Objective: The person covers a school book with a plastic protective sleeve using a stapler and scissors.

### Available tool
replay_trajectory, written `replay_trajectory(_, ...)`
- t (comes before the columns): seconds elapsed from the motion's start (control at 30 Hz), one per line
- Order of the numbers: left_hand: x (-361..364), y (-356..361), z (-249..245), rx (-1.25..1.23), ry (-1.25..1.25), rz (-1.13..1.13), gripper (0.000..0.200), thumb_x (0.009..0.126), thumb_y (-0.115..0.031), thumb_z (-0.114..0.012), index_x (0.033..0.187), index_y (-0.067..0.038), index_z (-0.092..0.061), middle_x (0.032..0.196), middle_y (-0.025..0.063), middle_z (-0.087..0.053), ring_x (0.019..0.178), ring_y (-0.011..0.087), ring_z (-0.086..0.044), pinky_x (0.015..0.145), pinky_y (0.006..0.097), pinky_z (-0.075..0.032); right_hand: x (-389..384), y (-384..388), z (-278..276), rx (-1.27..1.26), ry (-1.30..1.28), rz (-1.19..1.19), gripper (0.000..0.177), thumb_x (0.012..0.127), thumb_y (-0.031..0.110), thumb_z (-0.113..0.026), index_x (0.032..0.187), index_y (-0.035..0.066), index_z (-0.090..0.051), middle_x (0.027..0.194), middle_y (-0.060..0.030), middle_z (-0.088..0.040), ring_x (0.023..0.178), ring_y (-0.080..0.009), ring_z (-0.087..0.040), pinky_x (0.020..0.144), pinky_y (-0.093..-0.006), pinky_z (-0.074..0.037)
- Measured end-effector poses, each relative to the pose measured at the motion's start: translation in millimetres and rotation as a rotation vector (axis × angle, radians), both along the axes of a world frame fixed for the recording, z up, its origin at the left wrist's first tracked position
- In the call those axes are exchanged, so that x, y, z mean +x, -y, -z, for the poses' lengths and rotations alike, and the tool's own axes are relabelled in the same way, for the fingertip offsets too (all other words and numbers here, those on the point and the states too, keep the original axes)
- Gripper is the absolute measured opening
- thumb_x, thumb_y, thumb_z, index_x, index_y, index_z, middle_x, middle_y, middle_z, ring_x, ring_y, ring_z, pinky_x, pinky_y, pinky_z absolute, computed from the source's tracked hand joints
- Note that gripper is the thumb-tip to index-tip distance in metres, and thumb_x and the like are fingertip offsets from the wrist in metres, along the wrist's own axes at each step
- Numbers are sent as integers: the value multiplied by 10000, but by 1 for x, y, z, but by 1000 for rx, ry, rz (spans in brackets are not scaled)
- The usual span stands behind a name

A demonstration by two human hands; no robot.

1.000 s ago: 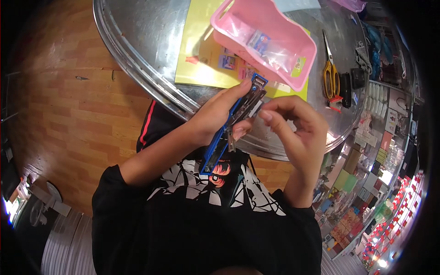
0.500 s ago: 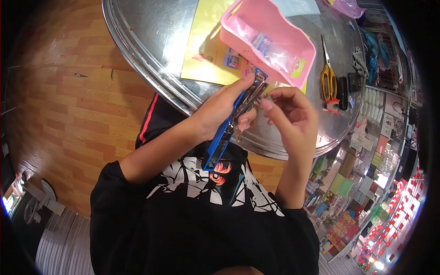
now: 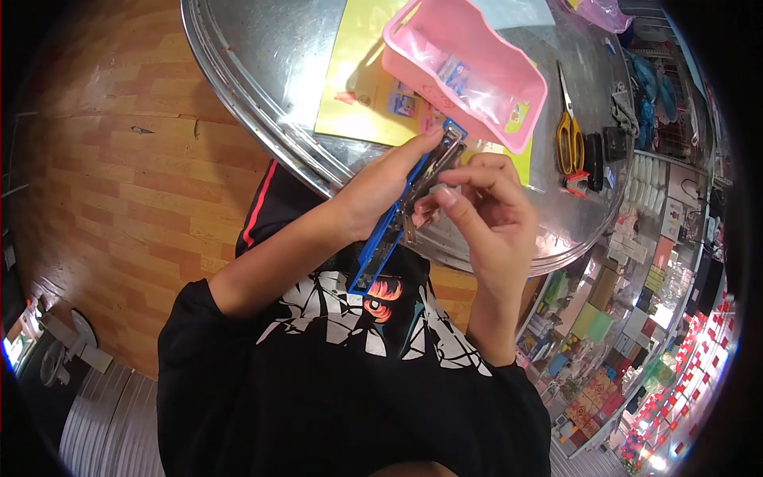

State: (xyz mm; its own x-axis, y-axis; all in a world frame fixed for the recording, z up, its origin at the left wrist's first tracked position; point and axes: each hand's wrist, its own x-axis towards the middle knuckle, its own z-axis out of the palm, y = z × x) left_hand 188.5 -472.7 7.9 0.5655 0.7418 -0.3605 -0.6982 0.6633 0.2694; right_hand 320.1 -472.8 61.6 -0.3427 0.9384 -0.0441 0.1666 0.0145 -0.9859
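My left hand (image 3: 389, 187) is wrapped around a blue stapler (image 3: 381, 242) with its metal inner parts exposed, held above my lap at the table's near edge. The stapler slants, with its upper end close to the pink basket. Beside its metal track, my right hand (image 3: 497, 215) has thumb and fingertips pinched together. A small greyish piece shows at those fingertips, too small to name.
A pink plastic basket (image 3: 535, 103) with clear packets inside stands on yellow sheets (image 3: 346, 111) on the round metal table (image 3: 270, 56). Yellow-handled scissors (image 3: 569, 143) and a black object (image 3: 594, 163) lie at the right. Shelves of goods (image 3: 628, 318) stand beyond.
My right hand has moved slightly left and down along the stapler, its fingertips now nearer the middle of the metal track. The left hand and stapler have hardly moved.
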Motion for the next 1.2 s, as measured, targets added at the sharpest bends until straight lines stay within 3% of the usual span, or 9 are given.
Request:
replay_trajectory(0.07, 1, 0, 1, 13, -18, 13, 428, 875, -454, -324, 795, -75, -506, 488, -7, -436, 357, 69, -408, 336, 166, -338, -1, 1, -2, -78, 38, 56, 93, 747, -33, -576, 835, -60, -561, 880, -64, -442, 762, -142, -533, 680, -256, -443)
replay_trajectory(0.17, 3, 1, 2, 33, -50, 12, 450, 887, -452, -276, 799, -76, -507, 495, -19, -447, 341, 60, -399, 326, 155, -326, -5, 1, 2, -161, -155, 131, 97, 730, -14, -614, 825, -26, -595, 856, -30, -433, 672, -85, -492, 588, -205, -433)
replay_trajectory(0.37, 6, -1, 2, 41, -85, -40, 416, 890, -431, -287, 811, -82, -499, 533, -17, -463, 336, 54, -403, 302, 149, -316, -16, 3, 4, -182, -191, 212, 76, 753, -7, -594, 812, -50, -570, 847, -37, -409, 639, -96, -517, 503, -209, -499)
replay_trajectory(0.7, 5, -1, 0, -1, -125, -32, 427, 882, -453, -297, 831, -80, -499, 538, -2, -455, 336, 52, -415, 272, 140, -307, -23, 5, 15, -170, -216, 295, 81, 760, 14, -596, 813, -42, -571, 834, -32, -397, 602, -84, -512, 465, -209, -509)
replay_trajectory(0.9, 2, -1, 0, 13, -106, -60, 420, 881, -451, -305, 868, -82, -504, 561, -5, -474, 343, 42, -419, 279, 132, -313, -25, 10, 22, -62, -134, 292, 81, 756, 26, -612, 808, -30, -586, 835, -29, -399, 623, -69, -520, 469, -163, -441)
replay_trajectory(1.0, 2, -2, -1, 1, -107, -75, 421, 879, -452, -310, 892, -78, -503, 573, -10, -482, 349, 38, -416, 291, 129, -315, -24, 11, 25, -68, -101, 299, 117, 741, 21, -624, 848, -19, -599, 822, -31, -416, 646, -63, -508, 533, -175, -438)
replay_trajectory(1.07, 4, -3, 2, 17, -104, -91, 425, 878, -454, -311, 897, -76, -504, 575, -10, -484, 352, 40, -413, 295, 132, -313, -20, 9, 34, 173, 108, 276, 161, 720, 21, -641, 877, -1, -616, 824, -45, -446, 654, -73, -492, 549, -204, -419)
replay_trajectory(1.13, 3, -3, 2, 33, -102, -108, 429, 876, -456, -312, 901, -74, -505, 577, -10, -486, 355, 41, -409, 299, 135, -310, -20, 10, 30, 192, 151, 283, 162, 715, 38, -645, 874, 9, -626, 847, -56, -466, 653, -77, -487, 564, -214, -402)
replay_trajectory(1.2, 1, -3, 1, -28, -79, -79, 442, 869, -483, -323, 787, -92, -511, 534, -3, -454, 386, 75, -408, 356, 170, -315, -19, 9, 27, 214, 195, 291, 164, 711, 55, -648, 870, 19, -635, 871, -68, -485, 652, -82, -481, 578, -224, -386)
